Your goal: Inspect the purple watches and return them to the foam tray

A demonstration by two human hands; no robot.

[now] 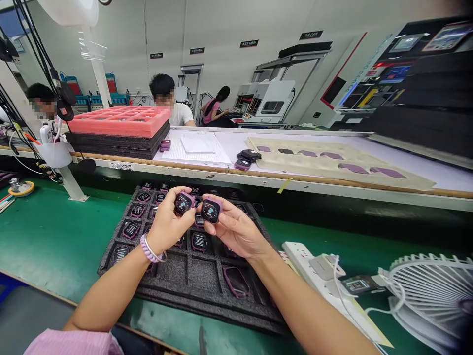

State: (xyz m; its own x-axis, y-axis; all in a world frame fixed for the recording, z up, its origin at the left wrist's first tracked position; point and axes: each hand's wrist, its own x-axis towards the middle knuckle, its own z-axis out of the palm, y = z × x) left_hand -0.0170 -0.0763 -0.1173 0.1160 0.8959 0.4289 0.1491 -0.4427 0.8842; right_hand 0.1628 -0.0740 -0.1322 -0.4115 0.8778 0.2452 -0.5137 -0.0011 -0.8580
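Observation:
My left hand [172, 219] grips a purple-cased watch [183, 203] with a lit screen between thumb and fingers. Close beside it, my right hand [236, 227] holds a second purple watch [210, 210], its screen lit too. Both are held up over a dark foam tray [166, 276]. Several purple watches with lit text screens, such as one at the left [131, 229], lie in the tray's compartments. A purple frame [236, 282] lies in a compartment at the right front. My forearms hide parts of the tray.
A red foam tray [121, 118] tops black foam trays on the raised shelf [332, 186]. Papers [199, 147], dark watches [248, 157] and a pale tray [314, 170] lie there. A power strip [301, 256] and white fan [432, 291] stand right. Three people are beyond.

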